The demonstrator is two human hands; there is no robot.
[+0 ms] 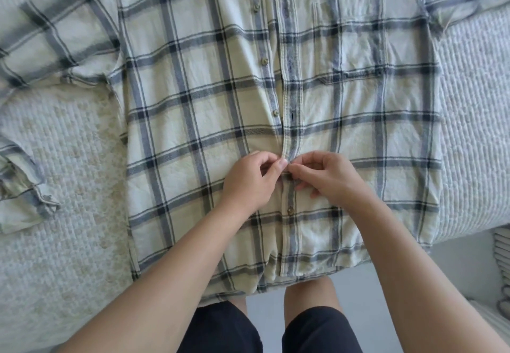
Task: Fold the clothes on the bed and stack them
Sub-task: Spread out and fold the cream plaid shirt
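While the plaid shirt (276,104) lies flat, left hand (248,184) and right hand (328,178) fingers pinch its placket.

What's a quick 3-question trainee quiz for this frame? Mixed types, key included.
1. True or false: the plaid shirt lies front-up on the bed.
2. Where do the left hand and right hand meet? A) collar B) button placket C) sleeve cuff
3. Fill in: the chest pocket lies on the ____ side of the picture.

Key: 1 true; 2 B; 3 right
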